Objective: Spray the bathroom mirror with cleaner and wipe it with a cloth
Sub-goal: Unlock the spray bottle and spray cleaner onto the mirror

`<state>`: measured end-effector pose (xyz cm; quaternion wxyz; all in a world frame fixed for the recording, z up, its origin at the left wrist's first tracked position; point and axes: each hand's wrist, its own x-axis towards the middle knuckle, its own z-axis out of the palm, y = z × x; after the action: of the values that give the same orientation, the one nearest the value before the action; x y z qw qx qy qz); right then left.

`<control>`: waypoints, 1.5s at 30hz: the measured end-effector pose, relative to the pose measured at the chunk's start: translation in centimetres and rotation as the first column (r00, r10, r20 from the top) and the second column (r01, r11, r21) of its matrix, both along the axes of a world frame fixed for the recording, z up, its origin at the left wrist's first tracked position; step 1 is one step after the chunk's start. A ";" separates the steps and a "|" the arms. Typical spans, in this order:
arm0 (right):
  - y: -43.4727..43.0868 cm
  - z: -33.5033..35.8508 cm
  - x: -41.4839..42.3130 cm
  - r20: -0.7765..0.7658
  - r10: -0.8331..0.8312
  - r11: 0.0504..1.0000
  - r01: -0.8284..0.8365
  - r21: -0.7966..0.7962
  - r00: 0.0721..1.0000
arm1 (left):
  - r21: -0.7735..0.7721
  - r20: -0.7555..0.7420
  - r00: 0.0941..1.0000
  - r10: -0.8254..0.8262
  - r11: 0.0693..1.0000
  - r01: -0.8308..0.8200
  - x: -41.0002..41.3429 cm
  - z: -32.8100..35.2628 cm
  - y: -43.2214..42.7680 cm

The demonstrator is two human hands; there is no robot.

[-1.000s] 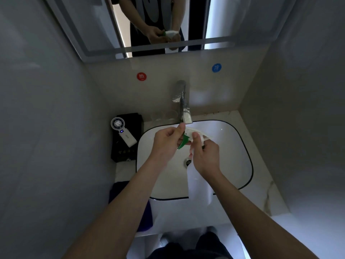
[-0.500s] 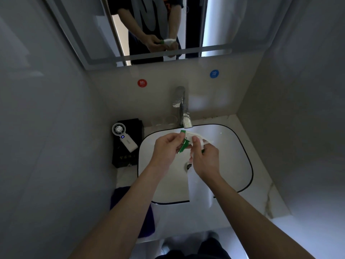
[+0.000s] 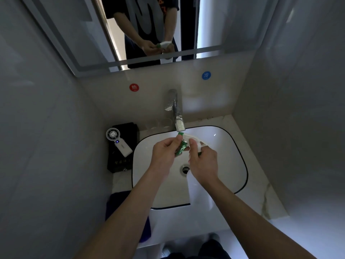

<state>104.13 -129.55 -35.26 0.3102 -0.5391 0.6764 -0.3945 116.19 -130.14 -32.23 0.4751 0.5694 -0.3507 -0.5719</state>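
1. Nearest the camera, a dark blue cloth [image 3: 115, 204] lies on the bench [image 3: 268, 199] at the front left corner of the sink [image 3: 240, 157], partly hidden under the left forearm and not yet picked up.
2. Above the basin, the right hand [image 3: 204, 165] is closed round the neck of a translucent spray bottle [image 3: 200, 195], whose body hangs down over the sink's front rim.
3. The left hand [image 3: 164, 156] pinches the green nozzle and trigger at the bottle's head [image 3: 182, 146], fingers narrowed on it.
4. This looks like the preparing step: the nozzle seems to be getting turned or unlocked before any spraying.
5. Further back, a small handheld fan [image 3: 119, 144] rests on a black box [image 3: 121, 159], left of the tap [image 3: 175, 109].
6. Farthest, the mirror [image 3: 224, 25] shows no visible spray or streaks.
7. The next move likely calls for lifting the bottle, aiming the nozzle at the glass, and squeezing the trigger, then taking up the cloth.
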 end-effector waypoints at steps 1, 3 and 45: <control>0.0 0.0 -0.1 -0.003 0.004 1.000 -0.004 -0.007 1.000 | 0.001 -0.002 1.000 0.000 1.000 0.000 -0.2 0.1 0.0; 0.0 -0.2 -0.3 -0.022 0.006 1.000 -0.007 -0.008 1.000 | 0.012 0.004 1.000 0.013 1.000 -0.013 -0.5 0.2 -0.3; -1.0 1.3 -2.0 0.098 0.168 0.985 -0.164 -0.045 0.981 | 0.284 0.364 0.696 -0.619 0.785 0.550 -1.8 -6.9 3.7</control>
<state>102.16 -130.55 -33.95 0.3659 -0.5785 0.6052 -0.4063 114.35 -126.41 -39.16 0.1312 0.5758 -0.5663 -0.5749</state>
